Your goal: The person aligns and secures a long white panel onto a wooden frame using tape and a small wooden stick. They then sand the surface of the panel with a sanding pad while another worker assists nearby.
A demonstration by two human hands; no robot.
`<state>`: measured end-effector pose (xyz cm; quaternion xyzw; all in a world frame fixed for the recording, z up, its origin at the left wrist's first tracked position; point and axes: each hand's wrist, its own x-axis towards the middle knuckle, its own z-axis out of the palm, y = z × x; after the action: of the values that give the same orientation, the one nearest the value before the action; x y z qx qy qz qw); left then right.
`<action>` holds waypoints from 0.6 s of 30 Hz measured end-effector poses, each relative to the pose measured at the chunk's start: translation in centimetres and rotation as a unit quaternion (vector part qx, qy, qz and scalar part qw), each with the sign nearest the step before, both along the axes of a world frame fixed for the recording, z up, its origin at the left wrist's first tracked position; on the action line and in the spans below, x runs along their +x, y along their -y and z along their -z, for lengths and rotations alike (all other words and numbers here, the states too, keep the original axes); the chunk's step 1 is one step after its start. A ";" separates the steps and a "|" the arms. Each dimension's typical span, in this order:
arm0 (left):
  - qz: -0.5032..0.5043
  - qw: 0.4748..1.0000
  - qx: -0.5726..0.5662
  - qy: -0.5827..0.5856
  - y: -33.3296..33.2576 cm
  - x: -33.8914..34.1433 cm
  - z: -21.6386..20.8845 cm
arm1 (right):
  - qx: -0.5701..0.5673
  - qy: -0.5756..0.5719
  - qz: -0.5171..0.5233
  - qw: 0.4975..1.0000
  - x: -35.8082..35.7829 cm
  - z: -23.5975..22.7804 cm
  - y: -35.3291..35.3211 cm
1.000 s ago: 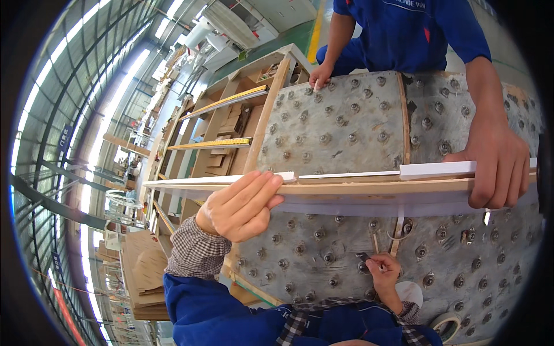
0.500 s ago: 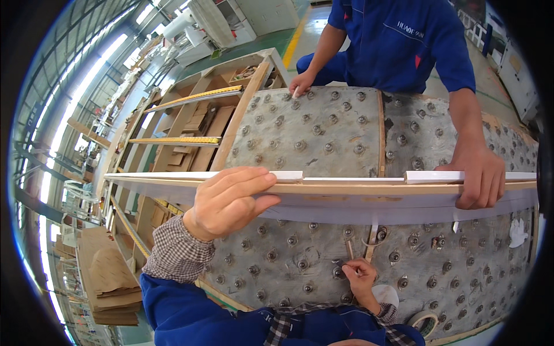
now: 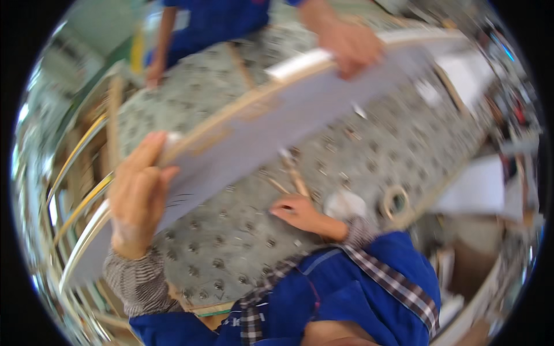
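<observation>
Long curved-looking panel (image 3: 248, 135) stands on edge, lying diagonally over the ball-studded bench (image 3: 369, 173), from beyond the bench's left edge toward its far right corner. Lilac-grey face turned to the wearer; wood-coloured upper edge bears a white trim strip (image 3: 299, 64). Whether the panel's lower edge touches the bench: cannot tell.

Left hand (image 3: 135, 196): grasping the panel near its left end, fingers over the upper edge, thumb at the lilac-grey face. A small white end shows beside the fingertips, too blurred to identify.

Right hand (image 3: 297, 213): over the bench toward its near edge, below the panel and apart from it. Fingers bent; cannot tell whether anything is held.

Co-worker's hand (image 3: 349, 46) rests over the panel's upper edge, just beside the trim strip; grip firmness cannot be told. Co-worker's other hand (image 3: 154, 75) is at the bench's far edge, toward the left; blurred.

On the bench: tape roll (image 3: 386, 203) just beside the near edge, toward the right; white disc (image 3: 344, 206) between the tape roll and the right hand; crumpled white piece (image 3: 428, 91) near the right edge. Past the left edge, yellow-topped rails (image 3: 83, 140) run along an open wooden frame (image 3: 115, 109). View motion-blurred.
</observation>
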<state>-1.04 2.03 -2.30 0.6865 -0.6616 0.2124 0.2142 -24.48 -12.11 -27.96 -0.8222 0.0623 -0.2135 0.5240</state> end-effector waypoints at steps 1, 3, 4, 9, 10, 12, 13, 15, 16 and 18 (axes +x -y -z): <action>0.004 1.000 0.005 -0.013 0.2 -0.3 0.1 | 0.009 -0.029 0.008 1.000 -0.4 -1.2 -0.8; -0.017 0.998 0.012 0.059 -0.3 -0.5 0.0 | 0.024 -0.091 0.020 0.995 -0.9 -2.2 -2.1; -0.012 0.998 0.007 0.068 -0.2 -0.5 0.2 | 0.029 -0.129 0.026 0.991 -1.4 -2.4 -2.6; 0.015 0.990 0.005 0.139 -0.2 -0.5 0.3 | -0.040 -0.111 0.152 0.981 -5.0 -0.3 -4.8; 0.003 0.987 0.009 0.158 -1.6 -0.3 -0.3 | -0.021 -0.113 0.132 0.985 -5.0 -1.4 -5.3; -0.013 0.985 0.012 0.171 -2.9 0.9 -0.1 | -0.038 -0.087 0.145 0.985 -5.9 -2.2 -5.6; -0.020 0.986 0.013 0.163 -2.8 1.1 0.3 | -0.072 -0.063 0.174 0.980 -6.8 -1.7 -5.8; 0.010 0.992 0.013 0.123 -2.3 1.3 1.4 | -0.110 -0.035 0.222 0.968 -9.2 -0.9 -5.8; 0.036 0.995 0.016 0.092 -1.2 0.5 1.4 | -0.111 -0.030 0.229 0.966 -10.3 -0.9 -5.5; 0.046 0.995 0.017 0.086 -0.2 0.0 0.6 | -0.106 -0.022 0.247 0.963 -11.5 -0.7 -5.8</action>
<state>-1.06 2.19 -2.91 0.6379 -0.7121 0.2493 0.1544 -35.94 -6.35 -27.30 -0.8366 0.2524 -0.3233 0.3632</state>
